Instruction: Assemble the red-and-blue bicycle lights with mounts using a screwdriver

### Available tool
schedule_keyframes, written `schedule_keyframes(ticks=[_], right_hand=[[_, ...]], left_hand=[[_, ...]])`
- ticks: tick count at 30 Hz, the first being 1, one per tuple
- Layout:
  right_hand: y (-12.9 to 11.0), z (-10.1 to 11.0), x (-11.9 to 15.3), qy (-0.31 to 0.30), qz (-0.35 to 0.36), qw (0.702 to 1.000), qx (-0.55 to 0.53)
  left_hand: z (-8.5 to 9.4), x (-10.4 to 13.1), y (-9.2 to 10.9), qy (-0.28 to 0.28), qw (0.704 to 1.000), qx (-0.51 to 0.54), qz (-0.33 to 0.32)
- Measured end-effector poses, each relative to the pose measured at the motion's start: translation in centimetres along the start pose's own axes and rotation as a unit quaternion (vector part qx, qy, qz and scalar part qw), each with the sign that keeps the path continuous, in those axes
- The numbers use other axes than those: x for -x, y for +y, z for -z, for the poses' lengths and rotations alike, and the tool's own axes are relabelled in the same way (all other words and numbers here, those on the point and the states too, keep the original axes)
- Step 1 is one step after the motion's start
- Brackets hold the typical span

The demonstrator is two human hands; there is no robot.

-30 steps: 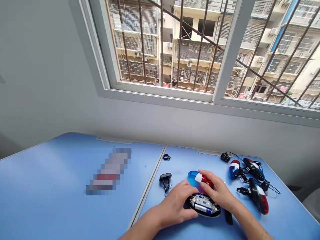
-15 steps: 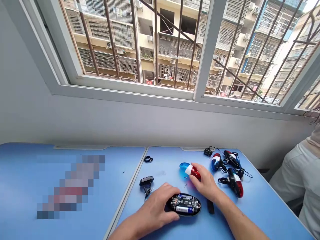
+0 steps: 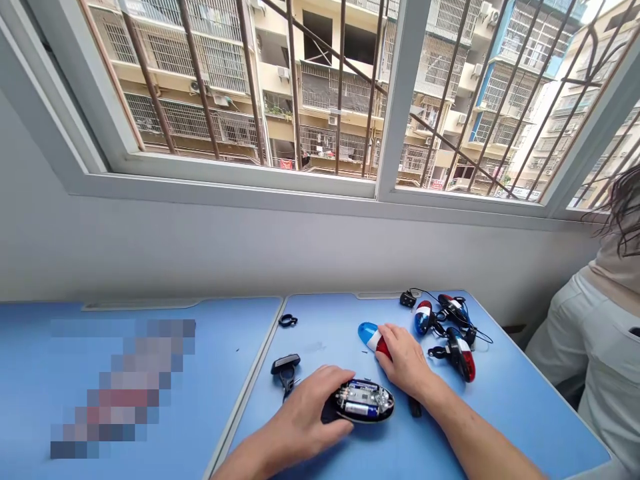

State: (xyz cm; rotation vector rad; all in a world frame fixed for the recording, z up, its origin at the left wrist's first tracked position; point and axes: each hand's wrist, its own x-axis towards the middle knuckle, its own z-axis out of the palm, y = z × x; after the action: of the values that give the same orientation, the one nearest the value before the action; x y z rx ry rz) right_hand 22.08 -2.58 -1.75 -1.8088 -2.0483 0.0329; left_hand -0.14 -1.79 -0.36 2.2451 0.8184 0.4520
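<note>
My left hand (image 3: 313,407) grips the left end of an oval black light housing (image 3: 365,401) between thumb and fingers. Its open face is up, showing battery cells and a circuit board inside. Farther back, my right hand (image 3: 406,360) has its fingers closed over the right part of a blue, white and red plastic cover (image 3: 371,335); that end is mostly hidden. A tiny dark piece, perhaps a screw, lies between cover and housing. Partly behind my right forearm is a small black part (image 3: 415,407).
Several red-and-blue bicycle lights (image 3: 459,355) with black clamps and wires lie to the right, beside a small black box (image 3: 407,299). On the left are a black ring clamp (image 3: 288,321) and a black bracketed piece (image 3: 285,365). A person (image 3: 585,333) stands at the right.
The view has shifted slightly. My right hand stays on the cover and hides more of its red end. The housing in my left hand is tilted a little differently.
</note>
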Motion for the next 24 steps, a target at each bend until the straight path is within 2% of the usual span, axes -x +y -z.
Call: schedule_keyframes(ticks=[3, 9, 13, 17, 20, 24], right_hand=[[0.0, 0.1, 0.0, -0.003, -0.001, 1.000, 0.010], [0.3, -0.1, -0.1, 0.007, 0.001, 1.000, 0.004], [0.7, -0.4, -0.1, 0.025, 0.000, 1.000, -0.015], [1.2, -0.4, -0.3, 0.055, 0.008, 0.997, -0.045], [1.2, -0.2, -0.1, 0.062, 0.049, 0.995, -0.065], [0.0, 0.0, 0.5, 0.028, 0.140, 0.987, -0.078]], left_hand=[[0.8, 0.1, 0.5, -0.026, 1.000, 0.002, 0.012], [3.2, 0.5, 1.9, -0.114, 0.990, 0.004, 0.084], [3.6, 0.6, 1.9, -0.120, 0.986, 0.028, 0.108], [3.3, 0.4, 1.6, -0.114, 0.988, 0.023, 0.102], [3.1, 0.4, 1.5, -0.112, 0.988, 0.024, 0.102], [2.9, 0.4, 1.5, -0.109, 0.988, 0.030, 0.103]])
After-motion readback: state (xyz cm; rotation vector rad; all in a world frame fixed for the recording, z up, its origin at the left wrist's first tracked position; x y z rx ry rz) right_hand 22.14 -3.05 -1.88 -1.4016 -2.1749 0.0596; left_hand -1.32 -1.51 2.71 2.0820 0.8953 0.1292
